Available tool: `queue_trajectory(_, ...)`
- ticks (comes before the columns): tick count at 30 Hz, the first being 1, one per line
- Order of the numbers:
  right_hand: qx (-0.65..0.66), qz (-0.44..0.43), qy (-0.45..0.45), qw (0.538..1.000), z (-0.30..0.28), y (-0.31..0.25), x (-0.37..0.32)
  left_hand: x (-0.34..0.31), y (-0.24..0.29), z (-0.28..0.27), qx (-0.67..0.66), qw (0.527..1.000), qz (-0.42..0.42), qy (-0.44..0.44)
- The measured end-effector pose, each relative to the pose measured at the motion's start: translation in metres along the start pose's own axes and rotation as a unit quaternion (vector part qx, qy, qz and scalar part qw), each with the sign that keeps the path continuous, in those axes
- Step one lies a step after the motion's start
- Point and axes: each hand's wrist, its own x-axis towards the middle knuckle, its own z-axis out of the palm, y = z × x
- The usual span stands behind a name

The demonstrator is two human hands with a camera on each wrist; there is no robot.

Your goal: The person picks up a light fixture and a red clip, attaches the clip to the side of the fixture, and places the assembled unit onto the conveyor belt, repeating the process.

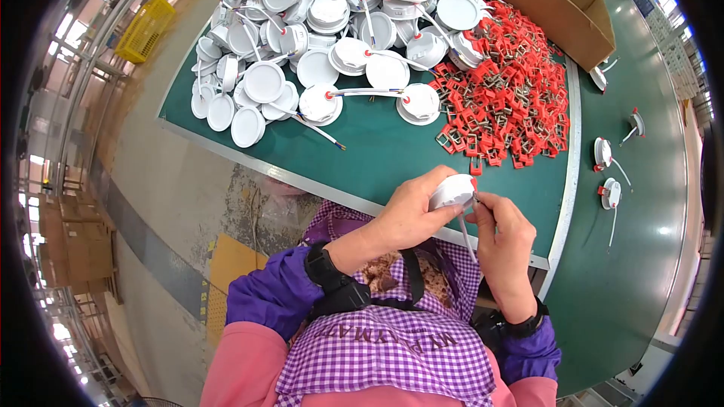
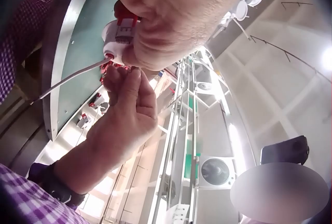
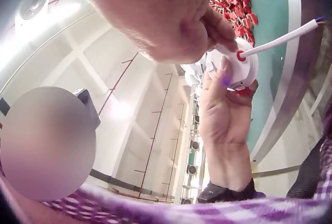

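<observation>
In the head view, the left hand grips a round white lamp above the table's near edge. The right hand pinches at the lamp's right side, by a red clip. A white cable hangs down from the lamp. In the left wrist view, the left hand covers much of the lamp, and the right hand's fingertips meet at its edge. The right wrist view shows the left hand around the lamp, with the right hand at its rim.
A pile of white lamps with cables covers the table's far left. Red clips with metal springs lie heaped at right, beside a cardboard box. Several lamps lie on the green surface further right.
</observation>
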Motion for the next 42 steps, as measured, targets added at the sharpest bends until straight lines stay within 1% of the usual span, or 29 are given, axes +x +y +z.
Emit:
queue_trajectory(4, -0.012, 0.000, 0.004, 1.000, 0.001, 0.003, -0.002, -0.002, -0.002, 0.001, 0.012, 1.000, 0.020, 0.016)
queue_trajectory(6, -0.002, -0.001, 0.008, 1.000, 0.002, 0.002, -0.002, 0.000, -0.001, -0.003, 0.053, 0.998, 0.018, -0.004)
queue_trajectory(7, 0.010, -0.003, 0.013, 1.000, 0.003, 0.001, -0.002, 0.001, 0.001, -0.004, 0.053, 0.998, 0.017, -0.003)
queue_trajectory(9, 0.018, 0.003, 0.017, 1.000, 0.006, 0.003, -0.004, 0.001, 0.003, -0.006, 0.044, 0.999, -0.004, -0.033)
queue_trajectory(11, 0.027, 0.008, 0.023, 0.999, 0.005, 0.004, -0.003, 0.000, 0.004, -0.007, 0.044, 0.998, -0.006, -0.037)
queue_trajectory(13, 0.085, 0.098, -0.021, 0.991, -0.002, 0.005, 0.001, 0.001, 0.003, -0.008, 0.045, 0.998, -0.007, -0.041)
queue_trajectory(15, 0.169, 0.130, -0.024, 0.977, -0.006, 0.013, 0.001, -0.002, 0.000, -0.005, -0.070, 0.995, -0.006, -0.066)
queue_trajectory(16, 0.140, 0.135, -0.034, 0.980, -0.012, 0.008, 0.000, -0.002, 0.002, -0.005, -0.057, 0.996, 0.006, -0.066)
queue_trajectory(17, 0.142, 0.133, -0.035, 0.980, -0.015, 0.006, 0.000, -0.002, 0.003, -0.005, -0.055, 0.996, 0.007, -0.064)
queue_trajectory(19, 0.223, 0.192, -0.051, 0.954, -0.019, 0.005, -0.001, -0.001, 0.007, -0.003, -0.048, 0.994, 0.000, -0.093)
queue_trajectory(21, 0.221, 0.185, -0.059, 0.956, -0.022, 0.007, -0.003, -0.001, 0.008, -0.003, -0.048, 0.993, -0.007, -0.111)
queue_trajectory(23, 0.265, 0.213, -0.059, 0.939, -0.022, 0.009, -0.003, -0.002, 0.005, 0.003, -0.092, 0.989, -0.007, -0.113)
queue_trajectory(24, 0.265, 0.216, -0.058, 0.938, -0.022, 0.010, -0.006, -0.003, 0.002, 0.006, -0.092, 0.989, -0.009, -0.116)
queue_trajectory(26, 0.226, 0.185, -0.048, 0.955, -0.023, 0.013, -0.008, -0.002, -0.002, 0.012, -0.146, 0.981, -0.032, -0.120)
queue_trajectory(27, 0.226, 0.186, -0.045, 0.955, -0.025, 0.015, -0.008, 0.001, -0.003, 0.014, -0.145, 0.981, -0.032, -0.123)
queue_trajectory(29, 0.253, 0.210, -0.088, 0.940, -0.034, 0.023, -0.008, 0.004, -0.007, 0.019, -0.139, 0.978, -0.041, -0.151)
queue_trajectory(30, 0.241, 0.209, -0.090, 0.943, -0.038, 0.034, -0.010, 0.006, -0.011, 0.023, -0.140, 0.978, -0.040, -0.152)
queue_trajectory(32, 0.232, 0.224, -0.031, 0.946, -0.051, 0.051, -0.010, 0.013, -0.023, 0.029, -0.219, 0.968, -0.023, -0.117)
queue_trajectory(33, 0.215, 0.225, -0.002, 0.950, -0.064, 0.068, -0.011, 0.017, -0.023, 0.019, -0.174, 0.984, -0.002, -0.045)
queue_trajectory(34, 0.167, 0.228, 0.028, 0.959, -0.084, 0.095, -0.014, 0.022, -0.018, 0.005, -0.154, 0.987, -0.021, 0.047)
queue_trajectory(35, 0.118, 0.230, 0.060, 0.964, -0.106, 0.123, -0.016, 0.027, -0.014, -0.011, -0.189, 0.969, -0.077, 0.141)
queue_trajectory(36, 0.062, 0.232, 0.084, 0.967, -0.127, 0.142, -0.019, 0.033, -0.017, -0.025, -0.207, 0.950, -0.099, 0.211)
queue_trajectory(37, 0.007, 0.232, 0.107, 0.967, -0.146, 0.158, -0.023, 0.038, -0.013, -0.038, -0.246, 0.926, -0.126, 0.256)
queue_trajectory(39, -0.101, 0.308, 0.139, 0.936, -0.178, 0.171, -0.028, 0.044, -0.015, -0.056, -0.289, 0.905, -0.129, 0.282)
queue_trajectory(40, -0.215, 0.323, 0.122, 0.914, -0.189, 0.173, -0.027, 0.049, -0.013, -0.062, -0.290, 0.905, -0.128, 0.285)
queue_trajectory(41, -0.215, 0.321, 0.122, 0.914, -0.189, 0.168, -0.025, 0.053, -0.011, -0.066, -0.308, 0.902, -0.134, 0.272)
queue_trajectory(42, -0.302, 0.242, 0.176, 0.905, -0.186, 0.163, -0.026, 0.059, -0.009, -0.068, -0.325, 0.899, -0.140, 0.258)
